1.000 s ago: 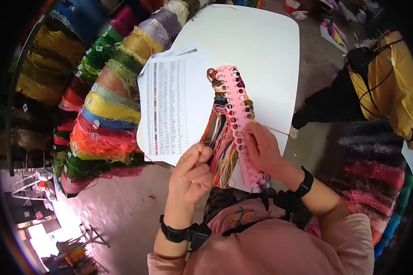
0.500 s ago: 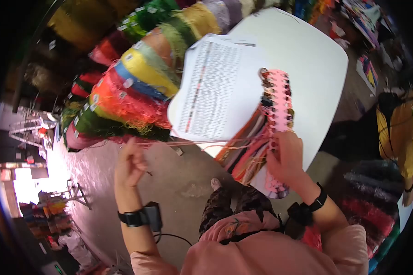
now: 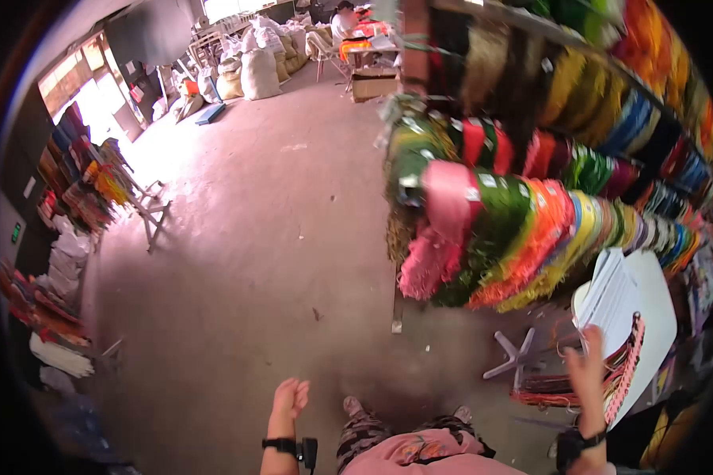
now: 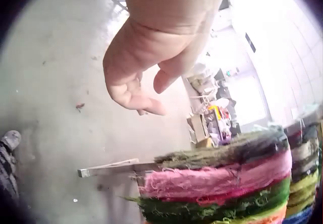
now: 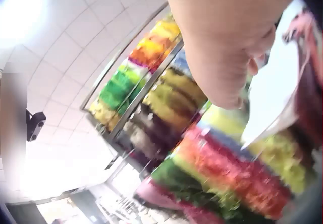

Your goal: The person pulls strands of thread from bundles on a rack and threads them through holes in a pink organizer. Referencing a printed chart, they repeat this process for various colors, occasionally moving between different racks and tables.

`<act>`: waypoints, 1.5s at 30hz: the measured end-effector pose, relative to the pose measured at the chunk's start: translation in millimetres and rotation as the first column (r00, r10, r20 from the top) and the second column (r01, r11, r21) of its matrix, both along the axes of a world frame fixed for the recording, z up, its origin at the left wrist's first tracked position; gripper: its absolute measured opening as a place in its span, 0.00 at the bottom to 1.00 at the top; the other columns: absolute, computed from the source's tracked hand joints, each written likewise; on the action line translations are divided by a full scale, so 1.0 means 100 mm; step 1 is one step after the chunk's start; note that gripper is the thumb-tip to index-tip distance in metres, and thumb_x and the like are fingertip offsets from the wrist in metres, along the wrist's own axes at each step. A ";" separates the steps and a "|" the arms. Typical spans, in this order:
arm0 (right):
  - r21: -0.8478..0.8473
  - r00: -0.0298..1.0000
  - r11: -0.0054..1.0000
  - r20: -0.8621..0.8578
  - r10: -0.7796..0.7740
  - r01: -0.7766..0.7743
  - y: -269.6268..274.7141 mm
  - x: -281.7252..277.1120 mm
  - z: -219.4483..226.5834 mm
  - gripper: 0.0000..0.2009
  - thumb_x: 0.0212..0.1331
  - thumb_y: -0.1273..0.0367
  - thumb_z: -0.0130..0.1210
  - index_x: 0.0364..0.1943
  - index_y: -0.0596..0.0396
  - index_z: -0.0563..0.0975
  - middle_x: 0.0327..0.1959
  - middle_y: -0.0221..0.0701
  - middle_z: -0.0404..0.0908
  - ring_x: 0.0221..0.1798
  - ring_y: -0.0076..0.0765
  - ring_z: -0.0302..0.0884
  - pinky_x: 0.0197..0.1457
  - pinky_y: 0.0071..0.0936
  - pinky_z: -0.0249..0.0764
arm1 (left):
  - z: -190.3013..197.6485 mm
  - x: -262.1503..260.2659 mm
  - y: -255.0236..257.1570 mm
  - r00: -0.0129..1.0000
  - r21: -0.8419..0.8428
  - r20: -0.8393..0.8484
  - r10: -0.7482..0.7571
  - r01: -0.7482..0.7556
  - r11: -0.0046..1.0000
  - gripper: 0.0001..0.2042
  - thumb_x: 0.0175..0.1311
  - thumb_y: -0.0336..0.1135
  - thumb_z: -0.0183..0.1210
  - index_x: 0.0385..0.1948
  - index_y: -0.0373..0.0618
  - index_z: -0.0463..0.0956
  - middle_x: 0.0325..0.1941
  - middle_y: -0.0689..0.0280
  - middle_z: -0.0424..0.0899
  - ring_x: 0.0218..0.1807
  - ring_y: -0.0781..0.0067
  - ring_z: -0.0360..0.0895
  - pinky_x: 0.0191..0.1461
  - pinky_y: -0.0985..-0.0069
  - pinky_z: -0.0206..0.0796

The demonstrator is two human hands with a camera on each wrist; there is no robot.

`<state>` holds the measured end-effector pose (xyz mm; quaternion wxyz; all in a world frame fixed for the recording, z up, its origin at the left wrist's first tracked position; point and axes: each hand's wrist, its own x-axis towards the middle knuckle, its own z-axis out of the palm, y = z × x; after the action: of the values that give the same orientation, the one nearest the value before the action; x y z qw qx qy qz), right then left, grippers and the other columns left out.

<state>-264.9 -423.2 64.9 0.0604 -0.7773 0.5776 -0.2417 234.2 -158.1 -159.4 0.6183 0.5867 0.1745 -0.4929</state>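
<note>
At the lower centre of the head view, my left hand (image 3: pixel 291 397) is in the air over the floor, fingers loosely bent. The left wrist view shows this hand (image 4: pixel 146 57) with thumb and fingers apart and nothing visible between them. My right hand (image 3: pixel 586 370) is raised at the near edge of the white table (image 3: pixel 659 317), beside the pink holed card (image 3: pixel 629 366). Long thread strands (image 3: pixel 550 392) fan out leftward from the card, partly behind my right wrist. Blurred in the right wrist view, the right hand (image 5: pixel 217 37) hides most of its fingers.
Printed sheets (image 3: pixel 612 297) lie on the table. Racks of coloured yarn hanks (image 3: pixel 531 237) run along the right. A table leg base (image 3: pixel 513 354) stands on the floor (image 3: pixel 253 261). Sacks (image 3: pixel 260 73), a cardboard box (image 3: pixel 372 84) and a seated person are at the back.
The head view has swung left, putting table and card at the far right. My left hand, earlier by the strands and then out to the left, is well apart from the card. My right hand has lifted off it.
</note>
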 end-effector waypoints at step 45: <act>-0.300 0.586 0.513 0.258 -0.768 0.804 -5.35 6.84 0.13 0.20 0.44 0.70 0.54 0.45 0.54 0.68 0.46 0.36 0.67 0.50 0.42 0.62 0.51 0.36 0.54 | 1.07 3.85 -11.28 -0.209 -0.041 0.650 -0.731 0.950 -0.308 0.08 0.55 0.34 0.49 0.21 0.40 0.72 0.19 0.58 0.71 0.25 0.65 0.69 0.29 0.68 0.61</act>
<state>419.2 -958.3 78.0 -0.1834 -0.4146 0.8031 -0.3868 619.4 -1285.9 -52.6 0.1768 0.3709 -0.6057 -0.6814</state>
